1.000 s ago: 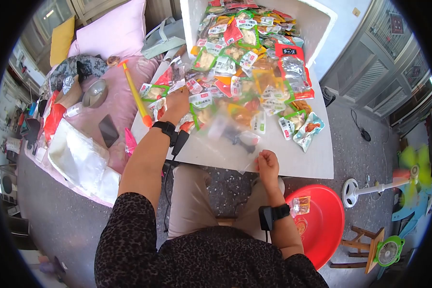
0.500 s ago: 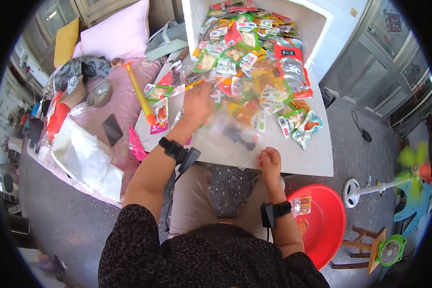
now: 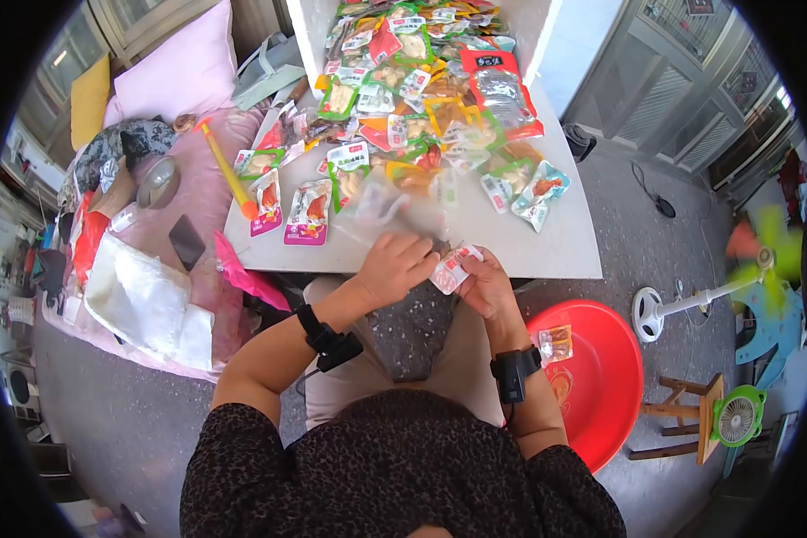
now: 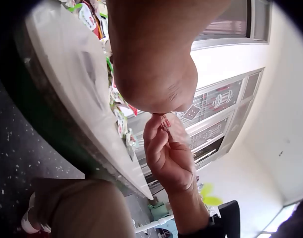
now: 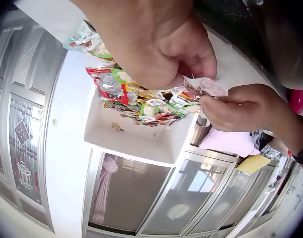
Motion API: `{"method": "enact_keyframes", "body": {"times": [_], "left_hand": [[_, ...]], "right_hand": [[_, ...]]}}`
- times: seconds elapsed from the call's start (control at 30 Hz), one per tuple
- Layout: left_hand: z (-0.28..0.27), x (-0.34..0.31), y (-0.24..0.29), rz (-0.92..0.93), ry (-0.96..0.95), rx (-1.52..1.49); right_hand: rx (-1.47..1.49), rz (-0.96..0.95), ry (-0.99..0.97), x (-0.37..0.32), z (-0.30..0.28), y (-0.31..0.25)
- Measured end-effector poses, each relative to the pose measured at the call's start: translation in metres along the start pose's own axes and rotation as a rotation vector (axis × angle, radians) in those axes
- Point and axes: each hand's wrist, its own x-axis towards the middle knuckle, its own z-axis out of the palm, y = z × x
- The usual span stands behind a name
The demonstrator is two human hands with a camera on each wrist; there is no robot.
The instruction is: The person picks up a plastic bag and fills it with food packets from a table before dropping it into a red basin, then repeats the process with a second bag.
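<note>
Here we are: our right hand [image 3: 490, 287] grips a small packet [image 3: 454, 273], our left hand [image 3: 397, 267] pinching its left side, right at the near edge of the tabletop [image 3: 560, 242]. It lies up and left of our right palm, the nearer one, its long axis slanting from near left to far right (contents hard to read). Beyond, a heap of packets [image 3: 394, 76] climbs into the white box [image 3: 542, 45] at the far edge.

A glossy surface of smooth red plastic is seen on the basin [image 3: 585, 403]. The stool [image 3: 710, 417] is made of matt wood.
</note>
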Motion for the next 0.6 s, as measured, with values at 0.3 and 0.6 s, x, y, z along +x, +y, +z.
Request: {"method": "enact_keyframes", "body": {"times": [0.3, 0.6], "left_hand": [[0.005, -0.020, 0.017, -0.244, 0.050, 0.072], [-0.021, -0.019, 0.012, -0.301, -0.284, -0.262]], "right_hand": [[0.004, -0.018, 0.096, -0.006, -0.019, 0.002], [-0.086, 0.046, -0.003, -0.037, -0.023, -0.008]]}}
